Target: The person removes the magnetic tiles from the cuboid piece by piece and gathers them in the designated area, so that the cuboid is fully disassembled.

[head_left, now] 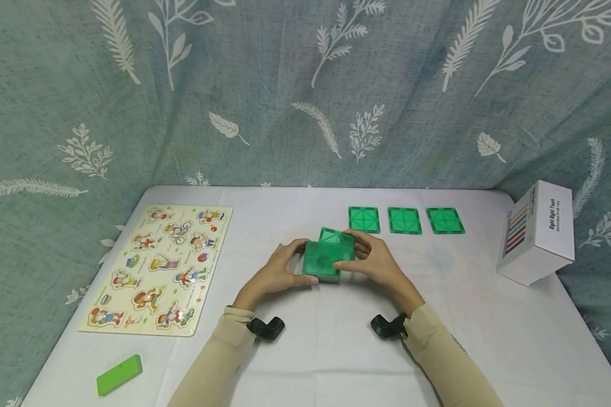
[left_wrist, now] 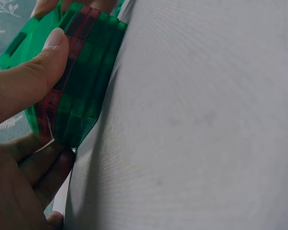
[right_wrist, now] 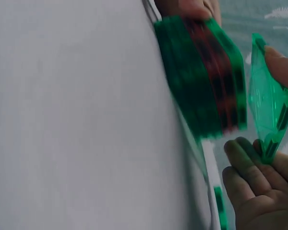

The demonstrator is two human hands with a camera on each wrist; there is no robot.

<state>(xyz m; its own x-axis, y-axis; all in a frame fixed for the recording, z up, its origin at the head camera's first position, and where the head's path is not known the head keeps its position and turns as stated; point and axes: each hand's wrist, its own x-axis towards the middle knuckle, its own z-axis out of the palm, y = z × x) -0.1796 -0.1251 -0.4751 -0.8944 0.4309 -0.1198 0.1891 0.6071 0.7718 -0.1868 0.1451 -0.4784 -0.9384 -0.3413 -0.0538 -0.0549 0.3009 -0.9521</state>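
A stack of square magnetic tiles, green with red layers in the middle, is on the white table. My left hand grips the stack from its left side, thumb at the near edge, as the left wrist view also shows. My right hand pinches one translucent green tile between thumb and fingers. In the right wrist view that tile is apart from the stack. From the head view, the tile and the stack overlap, so their edges are hard to separate.
Three green tiles lie in a row at the back right. A white box stands at the far right. To the left are a picture puzzle board and a light green block. A leafy curtain hangs behind the table.
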